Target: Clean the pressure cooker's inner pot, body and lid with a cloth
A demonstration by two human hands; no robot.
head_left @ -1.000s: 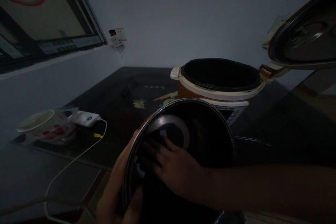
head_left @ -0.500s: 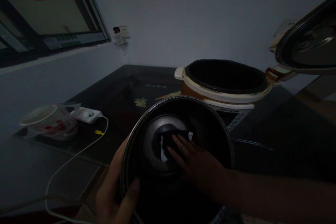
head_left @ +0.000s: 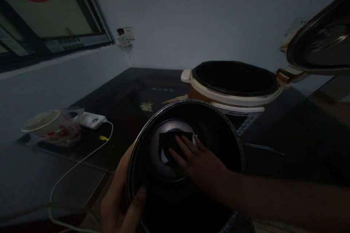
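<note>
A dark inner pot (head_left: 216, 127) with a worn rim is tilted so that its inside faces me. My left hand (head_left: 120, 193) grips it at the left rim, thumb inside and fingers along the outer wall. Inside the pot, my right hand (head_left: 198, 162) lies with fingers spread and stretched on a dark cloth (head_left: 170, 142) with white edges, which rests against the shiny round bottom. Behind the pot stands an electric cooker (head_left: 235, 100), white and brown, its lid (head_left: 325, 43) raised on the right and its cavity dark.
A dark counter (head_left: 115, 87) runs along the wall. On its left sit a bagged plastic tub (head_left: 57, 127) and a white device (head_left: 93, 119), with a white cable (head_left: 79, 160) hanging over the front edge. Wall sockets (head_left: 125, 36) are beside the window (head_left: 60, 7).
My right hand and the cloth have shifted slightly left and up across the pot's bottom. My left hand keeps its grip on the rim, and the pot has hardly moved.
</note>
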